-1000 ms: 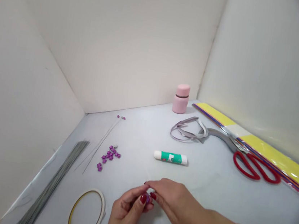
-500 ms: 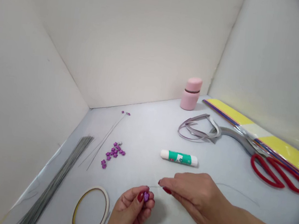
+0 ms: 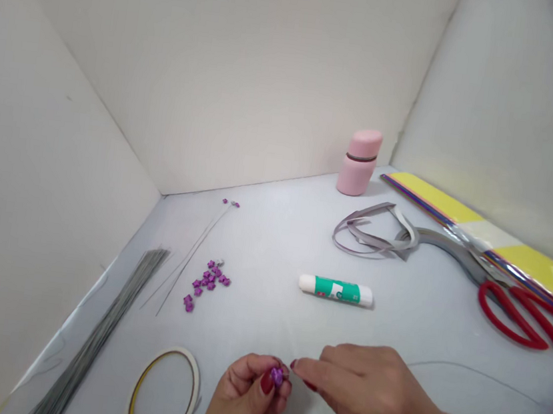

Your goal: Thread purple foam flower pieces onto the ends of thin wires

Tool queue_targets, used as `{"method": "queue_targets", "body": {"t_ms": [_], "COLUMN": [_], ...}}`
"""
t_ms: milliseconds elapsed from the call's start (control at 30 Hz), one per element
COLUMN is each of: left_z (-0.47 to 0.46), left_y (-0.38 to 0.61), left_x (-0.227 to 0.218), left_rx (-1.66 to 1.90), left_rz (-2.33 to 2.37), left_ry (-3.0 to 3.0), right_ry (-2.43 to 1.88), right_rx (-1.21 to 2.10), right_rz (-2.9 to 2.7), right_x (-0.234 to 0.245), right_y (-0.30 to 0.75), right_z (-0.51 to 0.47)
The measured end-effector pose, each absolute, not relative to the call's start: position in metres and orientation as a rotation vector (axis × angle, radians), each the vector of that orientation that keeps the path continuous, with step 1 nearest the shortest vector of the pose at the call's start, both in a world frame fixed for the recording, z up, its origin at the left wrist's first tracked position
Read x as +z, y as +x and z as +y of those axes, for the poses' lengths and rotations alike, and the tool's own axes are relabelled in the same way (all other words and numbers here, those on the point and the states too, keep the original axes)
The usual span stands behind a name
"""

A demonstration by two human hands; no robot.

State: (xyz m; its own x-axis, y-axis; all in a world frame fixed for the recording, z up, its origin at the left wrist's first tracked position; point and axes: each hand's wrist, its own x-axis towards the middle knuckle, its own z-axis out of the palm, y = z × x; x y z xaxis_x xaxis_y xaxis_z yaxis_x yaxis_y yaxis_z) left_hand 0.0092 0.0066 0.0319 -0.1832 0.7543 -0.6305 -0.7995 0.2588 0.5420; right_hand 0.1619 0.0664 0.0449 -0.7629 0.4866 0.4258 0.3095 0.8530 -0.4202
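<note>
Between the thumb and fingers of my left hand (image 3: 247,398) I pinch a small purple star (image 3: 276,375). Just to its right, my right hand (image 3: 365,389) is closed in a pinch on a thin wire, whose long free end (image 3: 473,369) curves out past the wrist to the right. The right fingertips almost reach the star, and the wire between the hands is barely visible. Several more purple stars (image 3: 208,279) lie grouped left of centre. Farther back are two loose wires (image 3: 190,250) with small purple stars (image 3: 236,205) by their tips.
A bundle of grey wires (image 3: 104,334) lies at the left, near a tape roll (image 3: 196,385). Behind my right hand is a glue stick (image 3: 337,290). Grey ribbon strips (image 3: 356,249), red-handled scissors (image 3: 513,330), a yellow packet (image 3: 439,199) and a pink bottle (image 3: 355,176) stand or lie beyond.
Both hands have shifted slightly down in view, and the left a little right. The right fingertips are nearer the star, leaving less wire showing between the hands. The view has also shifted slightly.
</note>
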Motion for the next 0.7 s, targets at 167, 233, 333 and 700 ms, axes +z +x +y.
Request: {"method": "queue_targets", "body": {"t_ms": [167, 233, 333, 700], "left_z": [0.0055, 0.0052, 0.0053, 0.0047], "left_y": [0.0090, 0.0087, 0.0083, 0.0085], "left_x": [0.0282, 0.0269, 0.0262, 0.0247], "left_rx": [1.392, 1.392, 1.391, 1.397], "left_rz": [1.084, 1.069, 1.042, 1.035], "left_ry": [-0.040, -0.033, -0.029, 0.004], "right_ry": [-0.570, -0.568, -0.581, -0.564], "right_rx": [0.388, 0.387, 0.406, 0.380], "right_rz": [-2.484, -2.480, -2.481, -2.513], "right_x": [0.0494, 0.0509, 0.0519, 0.0498], "right_y": [0.1598, 0.1600, 0.1610, 0.1621], "right_z": [0.0620, 0.0613, 0.0607, 0.0622]}}
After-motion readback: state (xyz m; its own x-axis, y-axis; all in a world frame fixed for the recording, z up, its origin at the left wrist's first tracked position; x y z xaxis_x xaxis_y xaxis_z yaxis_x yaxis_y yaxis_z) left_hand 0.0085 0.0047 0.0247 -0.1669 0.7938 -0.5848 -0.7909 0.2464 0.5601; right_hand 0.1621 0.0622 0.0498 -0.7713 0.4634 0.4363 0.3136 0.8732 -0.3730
